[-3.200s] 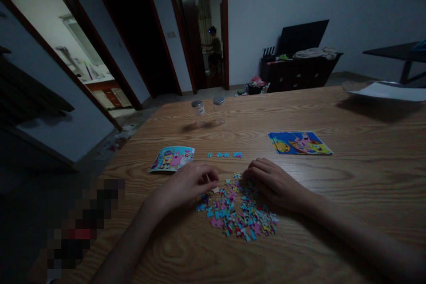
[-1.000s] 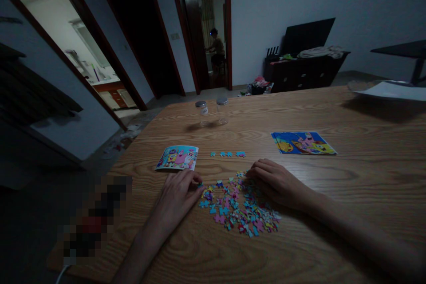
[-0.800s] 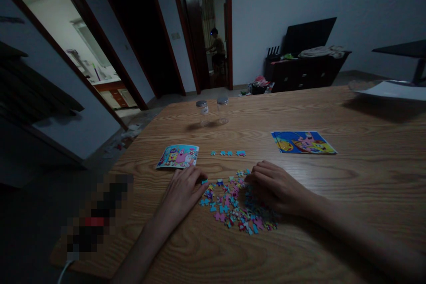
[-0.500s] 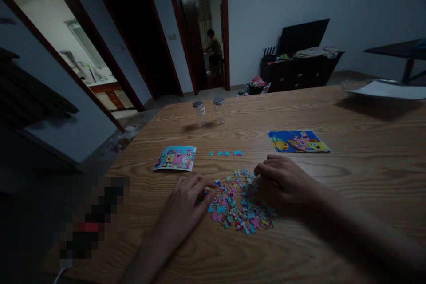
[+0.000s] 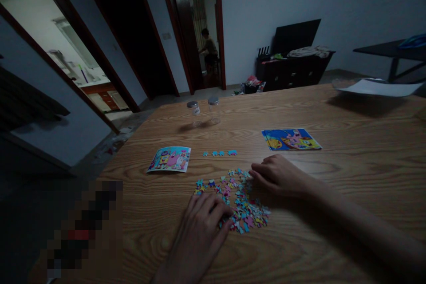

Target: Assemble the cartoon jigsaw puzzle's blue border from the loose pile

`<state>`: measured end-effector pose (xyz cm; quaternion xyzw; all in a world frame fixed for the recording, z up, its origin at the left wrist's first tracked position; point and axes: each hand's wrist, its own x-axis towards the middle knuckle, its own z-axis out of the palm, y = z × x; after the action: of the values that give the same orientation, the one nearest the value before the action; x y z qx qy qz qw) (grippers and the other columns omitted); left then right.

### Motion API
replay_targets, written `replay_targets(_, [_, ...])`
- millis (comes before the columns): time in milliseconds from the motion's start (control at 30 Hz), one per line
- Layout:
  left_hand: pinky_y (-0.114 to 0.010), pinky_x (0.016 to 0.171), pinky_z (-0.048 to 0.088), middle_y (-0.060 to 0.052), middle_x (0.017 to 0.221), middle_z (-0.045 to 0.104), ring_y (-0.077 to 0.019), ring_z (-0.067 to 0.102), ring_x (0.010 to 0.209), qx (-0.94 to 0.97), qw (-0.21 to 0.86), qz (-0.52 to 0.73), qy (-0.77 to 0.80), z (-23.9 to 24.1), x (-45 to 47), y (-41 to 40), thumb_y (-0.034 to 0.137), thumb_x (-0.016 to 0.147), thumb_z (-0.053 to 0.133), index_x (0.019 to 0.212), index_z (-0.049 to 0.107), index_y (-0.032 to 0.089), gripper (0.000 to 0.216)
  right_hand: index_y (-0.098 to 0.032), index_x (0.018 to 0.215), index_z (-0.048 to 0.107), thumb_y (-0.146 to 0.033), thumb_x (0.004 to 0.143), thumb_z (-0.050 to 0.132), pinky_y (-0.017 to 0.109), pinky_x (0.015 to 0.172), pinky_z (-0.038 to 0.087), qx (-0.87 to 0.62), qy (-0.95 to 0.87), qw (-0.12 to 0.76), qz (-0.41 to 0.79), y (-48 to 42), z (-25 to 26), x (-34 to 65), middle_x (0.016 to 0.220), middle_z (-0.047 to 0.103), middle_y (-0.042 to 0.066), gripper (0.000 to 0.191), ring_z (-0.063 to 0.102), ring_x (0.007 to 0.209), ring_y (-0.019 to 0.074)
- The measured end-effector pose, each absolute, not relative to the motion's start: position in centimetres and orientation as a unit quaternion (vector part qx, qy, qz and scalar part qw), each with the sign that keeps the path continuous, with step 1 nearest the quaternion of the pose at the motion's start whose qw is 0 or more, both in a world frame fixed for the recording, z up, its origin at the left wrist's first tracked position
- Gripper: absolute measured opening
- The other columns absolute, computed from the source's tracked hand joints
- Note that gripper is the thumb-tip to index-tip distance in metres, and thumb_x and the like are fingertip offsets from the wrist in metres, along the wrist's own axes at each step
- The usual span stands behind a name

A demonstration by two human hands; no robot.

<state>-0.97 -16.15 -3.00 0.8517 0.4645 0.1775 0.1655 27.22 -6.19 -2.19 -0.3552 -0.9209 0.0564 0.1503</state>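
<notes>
A heap of small colourful puzzle pieces (image 5: 238, 197) lies on the wooden table (image 5: 349, 173) in front of me. My left hand (image 5: 203, 226) lies flat on the table at the heap's near left edge, fingers spread and touching the pieces. My right hand (image 5: 278, 175) rests at the heap's far right edge with its fingers curled down onto the pieces; whether it holds one is hidden. A short row of joined blue pieces (image 5: 219, 153) sits just beyond the heap.
A cartoon picture card (image 5: 169, 159) lies to the left and another picture card (image 5: 291, 138) to the right. Two small lidded jars (image 5: 203, 111) stand farther back. A white sheet (image 5: 376, 88) lies far right. A person sits in the far doorway (image 5: 209, 49).
My left hand has slid from the heap's far left corner back toward me to its near left edge. My right hand has stayed at the heap's right side.
</notes>
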Motion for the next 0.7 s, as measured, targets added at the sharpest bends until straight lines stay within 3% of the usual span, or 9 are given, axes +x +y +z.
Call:
replay_targets(233, [-0.049, 0.099, 0.047, -0.002, 0.109, 0.072, -0.0262, 0.065, 0.105, 0.835, 0.176, 0.206, 0.479, -3.8, -1.2, -16.2, 0.024, 0.096, 0.070, 0.112, 0.065, 0.027, 0.017, -0.020, 0.076, 0.056, -0.034, 0.111, 0.026, 0.034, 0.059, 0.024, -0.377, -0.911, 0.160, 0.049, -5.3, -2.9, 27.9, 0.057, 0.056, 0.002, 0.048, 0.044, 0.048, 0.0143])
replay_targets(467, [-0.043, 0.093, 0.050, 0.000, 0.107, 0.075, -0.0248, 0.068, 0.100, 0.820, 0.177, 0.239, 0.490, -3.5, -2.1, -15.7, 0.028, 0.091, 0.078, 0.118, 0.065, 0.030, 0.030, -0.020, 0.086, 0.055, -0.028, 0.097, 0.049, 0.031, 0.055, 0.023, -0.333, -0.923, 0.162, 0.108, -5.9, -3.0, 27.5, 0.062, 0.059, 0.000, 0.015, 0.045, 0.050, 0.0129])
replay_targets(700, [-0.046, 0.089, 0.053, -0.001, 0.099, 0.076, -0.0263, 0.073, 0.092, 0.746, 0.113, 0.272, 0.597, -3.3, -8.9, -13.5, 0.035, 0.092, 0.070, 0.115, 0.068, 0.030, 0.023, -0.020, 0.095, 0.056, -0.022, 0.093, 0.048, 0.033, 0.054, 0.021, -0.318, -0.931, 0.146, 0.103, -6.6, -1.9, 27.2, 0.062, 0.062, 0.001, 0.008, 0.046, 0.047, 0.0143])
